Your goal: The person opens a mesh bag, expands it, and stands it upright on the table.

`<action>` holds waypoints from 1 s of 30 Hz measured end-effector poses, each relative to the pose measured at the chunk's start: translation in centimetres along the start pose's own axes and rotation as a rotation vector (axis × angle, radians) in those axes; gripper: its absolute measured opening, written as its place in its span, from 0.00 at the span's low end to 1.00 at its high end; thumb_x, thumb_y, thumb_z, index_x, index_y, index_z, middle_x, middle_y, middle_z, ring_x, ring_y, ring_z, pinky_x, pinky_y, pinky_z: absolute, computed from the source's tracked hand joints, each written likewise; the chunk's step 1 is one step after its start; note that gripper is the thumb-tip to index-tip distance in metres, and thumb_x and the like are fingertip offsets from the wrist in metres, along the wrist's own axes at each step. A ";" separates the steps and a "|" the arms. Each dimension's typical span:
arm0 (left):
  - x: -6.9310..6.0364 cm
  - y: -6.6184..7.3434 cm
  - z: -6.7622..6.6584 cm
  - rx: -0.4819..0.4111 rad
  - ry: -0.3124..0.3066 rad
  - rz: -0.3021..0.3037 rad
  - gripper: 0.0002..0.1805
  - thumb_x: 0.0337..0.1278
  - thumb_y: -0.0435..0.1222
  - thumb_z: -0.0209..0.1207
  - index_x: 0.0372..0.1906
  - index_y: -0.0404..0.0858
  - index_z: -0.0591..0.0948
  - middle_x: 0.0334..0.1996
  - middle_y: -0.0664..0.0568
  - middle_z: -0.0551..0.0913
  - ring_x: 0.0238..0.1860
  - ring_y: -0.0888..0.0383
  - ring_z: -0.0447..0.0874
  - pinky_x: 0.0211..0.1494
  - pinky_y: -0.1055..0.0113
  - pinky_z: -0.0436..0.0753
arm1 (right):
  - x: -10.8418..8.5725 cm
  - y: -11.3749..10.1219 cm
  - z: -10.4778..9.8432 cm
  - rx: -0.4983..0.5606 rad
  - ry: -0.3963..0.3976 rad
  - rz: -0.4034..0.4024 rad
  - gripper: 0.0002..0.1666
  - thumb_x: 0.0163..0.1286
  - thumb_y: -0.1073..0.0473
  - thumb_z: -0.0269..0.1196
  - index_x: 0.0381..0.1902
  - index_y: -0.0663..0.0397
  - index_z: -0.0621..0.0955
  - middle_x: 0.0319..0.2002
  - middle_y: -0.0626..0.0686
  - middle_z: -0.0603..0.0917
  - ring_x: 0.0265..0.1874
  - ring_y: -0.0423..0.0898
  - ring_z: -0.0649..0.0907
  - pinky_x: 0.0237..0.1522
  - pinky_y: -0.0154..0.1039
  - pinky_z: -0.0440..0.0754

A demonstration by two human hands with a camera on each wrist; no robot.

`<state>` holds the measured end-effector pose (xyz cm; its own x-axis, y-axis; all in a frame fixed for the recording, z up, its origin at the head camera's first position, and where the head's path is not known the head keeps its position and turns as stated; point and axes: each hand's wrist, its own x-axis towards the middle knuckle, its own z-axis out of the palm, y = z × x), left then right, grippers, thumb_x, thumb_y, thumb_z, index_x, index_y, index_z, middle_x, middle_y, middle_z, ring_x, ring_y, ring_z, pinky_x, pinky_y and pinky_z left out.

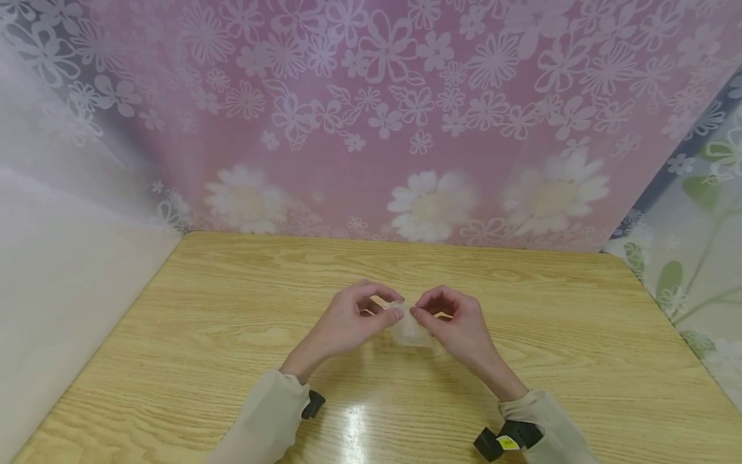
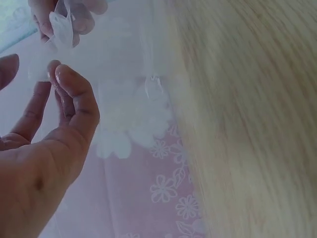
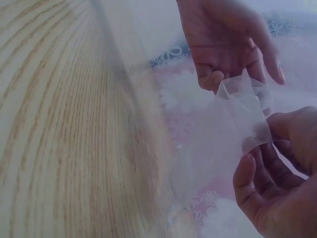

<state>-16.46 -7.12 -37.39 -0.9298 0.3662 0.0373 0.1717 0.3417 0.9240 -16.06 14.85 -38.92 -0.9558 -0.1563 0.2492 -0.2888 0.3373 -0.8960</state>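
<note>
A small, crinkled translucent plastic bag (image 1: 413, 335) hangs just above the table between the two hands. The right hand (image 1: 464, 325) pinches its upper edge; in the right wrist view the thumb and fingers of the right hand (image 3: 277, 183) close on the film (image 3: 242, 116). The left hand (image 1: 356, 319) is at the bag's other side, its bent fingertips touching the film. In the left wrist view, the thumb of the left hand (image 2: 54, 134) stands apart from its fingers, and folded film (image 2: 62, 27) shows at the other hand.
A wood-grain table (image 1: 232, 309) lies beneath the hands. Behind it hangs a pink flowered curtain (image 1: 348, 161), with a pale sheet (image 1: 75, 258) on the left and a leaf-patterned cloth (image 1: 695, 258) on the right. Dark devices are strapped to both wrists.
</note>
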 end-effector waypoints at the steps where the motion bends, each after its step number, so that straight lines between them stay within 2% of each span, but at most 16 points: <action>1: 0.0 0.0 0.0 0.009 0.001 -0.001 0.11 0.66 0.52 0.65 0.49 0.58 0.86 0.52 0.63 0.84 0.43 0.60 0.86 0.44 0.61 0.86 | 0.0 0.0 0.0 -0.005 0.003 0.000 0.04 0.66 0.64 0.71 0.36 0.56 0.84 0.35 0.54 0.86 0.32 0.37 0.83 0.30 0.31 0.83; 3: 0.0 0.0 0.0 0.037 0.009 0.009 0.10 0.67 0.52 0.64 0.48 0.57 0.87 0.51 0.63 0.86 0.41 0.60 0.87 0.43 0.61 0.86 | 0.0 0.0 0.0 -0.016 0.009 -0.001 0.04 0.67 0.63 0.71 0.37 0.55 0.85 0.34 0.53 0.86 0.32 0.37 0.83 0.29 0.31 0.82; 6: 0.1 0.1 0.1 0.066 0.033 0.029 0.06 0.68 0.47 0.64 0.44 0.55 0.87 0.45 0.60 0.88 0.38 0.61 0.87 0.41 0.63 0.86 | 0.0 0.0 0.0 -0.023 0.012 0.012 0.04 0.67 0.62 0.71 0.38 0.53 0.86 0.35 0.52 0.87 0.32 0.37 0.83 0.29 0.31 0.81; 12: 0.1 0.0 0.4 0.023 0.118 0.041 0.02 0.65 0.39 0.67 0.39 0.48 0.85 0.40 0.56 0.88 0.36 0.61 0.86 0.39 0.65 0.86 | -0.1 -0.3 -0.1 -0.048 0.007 0.036 0.06 0.67 0.59 0.71 0.41 0.52 0.87 0.38 0.51 0.88 0.34 0.37 0.83 0.29 0.31 0.82; 16: 0.1 0.0 0.6 -0.003 0.193 0.027 0.04 0.62 0.38 0.69 0.36 0.48 0.84 0.37 0.56 0.87 0.35 0.60 0.86 0.39 0.64 0.86 | -0.2 -0.4 -0.3 -0.096 0.002 0.045 0.09 0.68 0.57 0.71 0.43 0.53 0.88 0.38 0.50 0.88 0.34 0.37 0.83 0.30 0.32 0.82; 20: 0.1 0.0 0.6 -0.026 0.243 0.030 0.05 0.62 0.37 0.69 0.36 0.47 0.83 0.36 0.55 0.87 0.35 0.59 0.86 0.39 0.65 0.86 | -0.4 -0.4 -0.4 -0.133 -0.004 0.035 0.09 0.68 0.56 0.71 0.43 0.53 0.88 0.36 0.51 0.89 0.33 0.36 0.83 0.31 0.31 0.82; 26: 0.1 -0.1 0.7 -0.057 0.272 0.066 0.06 0.62 0.37 0.70 0.36 0.44 0.82 0.35 0.52 0.86 0.33 0.59 0.85 0.38 0.68 0.85 | -0.5 -0.4 -0.3 -0.156 -0.008 0.034 0.09 0.66 0.55 0.73 0.42 0.50 0.88 0.35 0.50 0.89 0.31 0.37 0.85 0.31 0.33 0.85; 30: 0.1 -0.1 0.8 -0.069 0.266 0.086 0.06 0.62 0.36 0.70 0.36 0.43 0.82 0.35 0.50 0.86 0.33 0.59 0.85 0.38 0.69 0.85 | -0.4 -0.3 -0.2 -0.169 -0.001 0.028 0.05 0.67 0.59 0.72 0.39 0.51 0.88 0.32 0.51 0.89 0.28 0.40 0.85 0.28 0.33 0.84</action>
<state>-16.34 -6.44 -37.77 -0.9670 0.1485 0.2070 0.2398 0.2557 0.9365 -15.59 14.99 -38.72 -0.9634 -0.1460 0.2247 -0.2678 0.4931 -0.8277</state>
